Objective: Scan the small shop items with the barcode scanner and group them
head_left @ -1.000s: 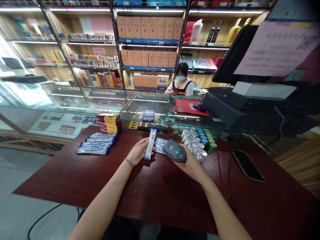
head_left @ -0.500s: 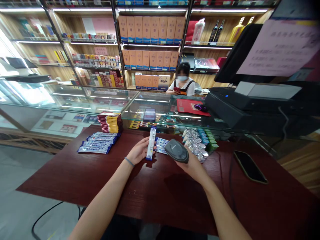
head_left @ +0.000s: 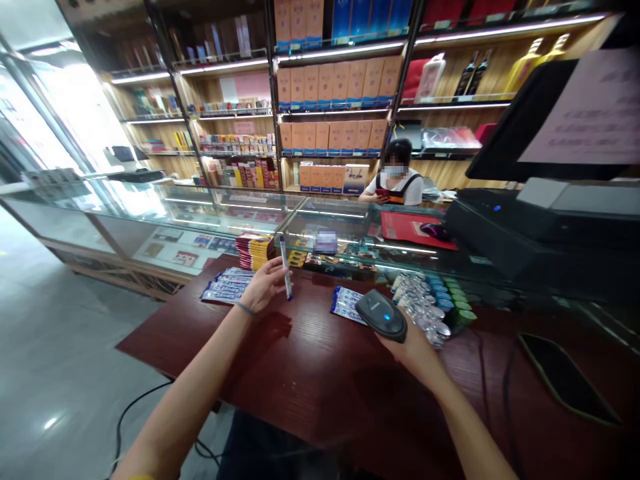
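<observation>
Fingers of the left hand (head_left: 264,287) pinch a slim packet (head_left: 287,272) above the desk (head_left: 310,380); a packet pile (head_left: 227,287) lies left of them. The right hand (head_left: 414,345) has its fingers around a scanner (head_left: 381,316).

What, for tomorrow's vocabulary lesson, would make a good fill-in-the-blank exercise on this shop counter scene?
1. The right hand holds a barcode ____.
2. One slim packet is in the ____ hand.
3. Seen from above the table, the phone lies to the ____ of the cans.
4. The mouse rests on a ____ mat.

Missing words: scanner; left; right; red.
</observation>
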Available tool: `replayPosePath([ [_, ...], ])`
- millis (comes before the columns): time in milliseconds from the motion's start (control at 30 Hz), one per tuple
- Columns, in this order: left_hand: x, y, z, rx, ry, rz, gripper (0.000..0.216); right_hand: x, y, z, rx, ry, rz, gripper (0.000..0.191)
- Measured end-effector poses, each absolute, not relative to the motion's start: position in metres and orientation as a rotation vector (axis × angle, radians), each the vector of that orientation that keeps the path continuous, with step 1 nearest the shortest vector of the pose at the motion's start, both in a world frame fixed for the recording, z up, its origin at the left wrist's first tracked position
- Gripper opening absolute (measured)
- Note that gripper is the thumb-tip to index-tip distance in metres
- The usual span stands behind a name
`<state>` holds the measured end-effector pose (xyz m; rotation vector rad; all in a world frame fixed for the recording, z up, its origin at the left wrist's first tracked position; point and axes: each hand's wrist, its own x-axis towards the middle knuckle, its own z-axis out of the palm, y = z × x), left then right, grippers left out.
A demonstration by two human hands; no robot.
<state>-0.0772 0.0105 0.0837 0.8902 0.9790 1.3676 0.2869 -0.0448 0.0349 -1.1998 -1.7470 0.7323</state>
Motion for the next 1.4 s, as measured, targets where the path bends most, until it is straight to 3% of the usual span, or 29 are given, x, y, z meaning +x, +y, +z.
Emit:
replayPosePath([
  [233, -0.181, 0.007, 0.092, 1.660, 1.512, 1.311, 0.048, 0.282, -0.048, 0.039, -1.212, -1.715, 0.729, 0.041],
  [467, -0.243, 0.004, 0.073, 2.451, 1.779, 0.678, 0.033, 0.280, -0.048, 0.039, -1.215, -1.716, 0.703, 0.041],
  [867, -0.265, 0.020, 0.036, 2.496, 1.832, 0.408, 0.038, 0.279, -0.051, 0.042, -1.319, -1.701, 0.753, 0.045],
  [1400, -0.251, 0.015, 0.037, 2.566, 1.824, 0.475, 0.040, 0.281, -0.051, 0.046, -1.292, -1.694, 0.723, 0.039],
])
